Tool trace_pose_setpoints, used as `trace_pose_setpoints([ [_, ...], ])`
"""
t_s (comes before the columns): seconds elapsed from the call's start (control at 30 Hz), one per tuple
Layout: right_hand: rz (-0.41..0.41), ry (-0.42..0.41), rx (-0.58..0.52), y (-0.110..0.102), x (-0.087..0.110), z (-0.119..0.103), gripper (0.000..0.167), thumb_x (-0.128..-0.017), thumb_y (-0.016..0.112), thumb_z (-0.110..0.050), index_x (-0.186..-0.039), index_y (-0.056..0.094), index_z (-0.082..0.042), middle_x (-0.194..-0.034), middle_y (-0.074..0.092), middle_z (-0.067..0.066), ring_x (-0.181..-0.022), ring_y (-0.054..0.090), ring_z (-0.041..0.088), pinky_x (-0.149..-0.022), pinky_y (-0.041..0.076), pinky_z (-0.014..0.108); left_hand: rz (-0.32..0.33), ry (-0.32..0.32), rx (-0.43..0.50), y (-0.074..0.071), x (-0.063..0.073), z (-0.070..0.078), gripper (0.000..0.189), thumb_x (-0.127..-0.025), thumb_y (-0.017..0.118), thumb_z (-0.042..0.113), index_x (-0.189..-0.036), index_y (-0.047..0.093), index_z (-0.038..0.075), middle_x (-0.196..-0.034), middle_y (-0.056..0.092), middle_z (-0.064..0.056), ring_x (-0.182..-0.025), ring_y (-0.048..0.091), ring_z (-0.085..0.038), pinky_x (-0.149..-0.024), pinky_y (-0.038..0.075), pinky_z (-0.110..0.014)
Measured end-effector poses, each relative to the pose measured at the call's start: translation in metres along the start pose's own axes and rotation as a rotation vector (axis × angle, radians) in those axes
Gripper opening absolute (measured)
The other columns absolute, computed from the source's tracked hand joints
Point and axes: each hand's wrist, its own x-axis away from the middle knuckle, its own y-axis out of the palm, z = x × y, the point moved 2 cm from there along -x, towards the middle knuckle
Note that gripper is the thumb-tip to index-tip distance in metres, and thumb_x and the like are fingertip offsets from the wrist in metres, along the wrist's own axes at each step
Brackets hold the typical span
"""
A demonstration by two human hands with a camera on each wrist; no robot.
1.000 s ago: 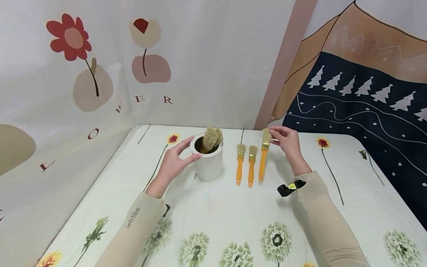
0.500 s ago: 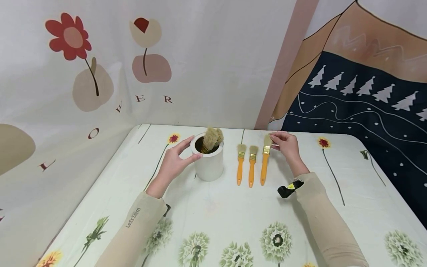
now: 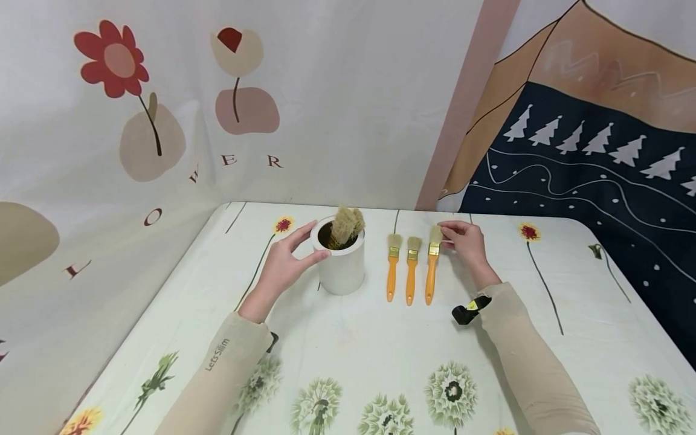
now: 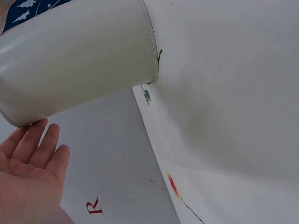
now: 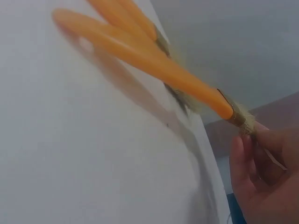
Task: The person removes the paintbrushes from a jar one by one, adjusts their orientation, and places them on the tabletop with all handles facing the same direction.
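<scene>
Closest to me, printed dandelions (image 3: 451,389) mark the near part of the desk (image 3: 359,338). Past them, the rightmost brush (image 3: 431,278) points its handle my way, its bristles pinched by the right hand (image 3: 466,246). Two more brushes (image 3: 391,281) lie just left of it. Left of those, the white pot (image 3: 342,275) stands upright, bristles (image 3: 344,227) poking from its mouth; I see the left hand (image 3: 284,260) spread against its rim. Farthest hangs a printed cloth (image 3: 353,109).
</scene>
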Motion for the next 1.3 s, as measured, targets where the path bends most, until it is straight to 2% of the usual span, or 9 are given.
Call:
trace_pose_setpoints([
  [0.17,-0.006,0.004,0.013,0.001,-0.003,0.007,0.03,-0.101,0.057,-0.011,-0.125,0.066,0.005,-0.106,0.065,0.006,-0.072,0.058,-0.007,-0.069,0.056,0.011,-0.002,-0.003,-0.002,0.0,-0.001,-0.001,0.071,-0.085,0.079,0.036,-0.149,0.049,0.022,-0.147,0.056,-0.007,-0.14,0.05,-0.028,-0.116,0.038,-0.052],
  [0.37,-0.009,-0.002,0.039,0.003,-0.007,0.014,0.029,-0.101,0.058,-0.01,-0.124,0.066,0.005,-0.11,0.068,0.014,-0.069,0.059,-0.007,-0.066,0.055,0.01,-0.001,-0.003,-0.002,0.0,-0.001,-0.001,0.072,-0.085,0.079,0.036,-0.149,0.049,0.023,-0.148,0.055,-0.007,-0.14,0.05,-0.029,-0.116,0.038,-0.052],
  [0.7,-0.01,0.02,0.047,0.003,-0.007,0.016,0.027,-0.1,0.058,-0.008,-0.123,0.067,0.003,-0.11,0.068,0.017,-0.07,0.06,-0.004,-0.065,0.055,0.01,-0.005,-0.005,-0.001,0.0,0.0,0.0,0.072,-0.085,0.079,0.036,-0.149,0.049,0.023,-0.148,0.055,-0.007,-0.14,0.049,-0.028,-0.117,0.037,-0.053],
  [1.0,-0.003,0.033,0.04,0.001,-0.005,0.016,0.027,-0.1,0.06,-0.01,-0.123,0.067,0.002,-0.105,0.068,0.011,-0.071,0.061,-0.003,-0.064,0.055,0.011,-0.008,-0.008,0.0,0.0,0.0,0.0,0.072,-0.085,0.079,0.036,-0.149,0.049,0.023,-0.148,0.055,-0.007,-0.141,0.049,-0.029,-0.117,0.038,-0.053],
  [1.3,-0.014,0.075,0.075,-0.003,-0.003,0.018,0.032,-0.101,0.059,-0.014,-0.129,0.064,-0.001,-0.123,0.065,0.019,-0.075,0.06,-0.006,-0.067,0.055,0.01,-0.007,-0.002,0.004,0.0,-0.001,0.001,0.071,-0.086,0.079,0.035,-0.149,0.049,0.022,-0.148,0.055,-0.007,-0.14,0.049,-0.029,-0.117,0.038,-0.053],
])
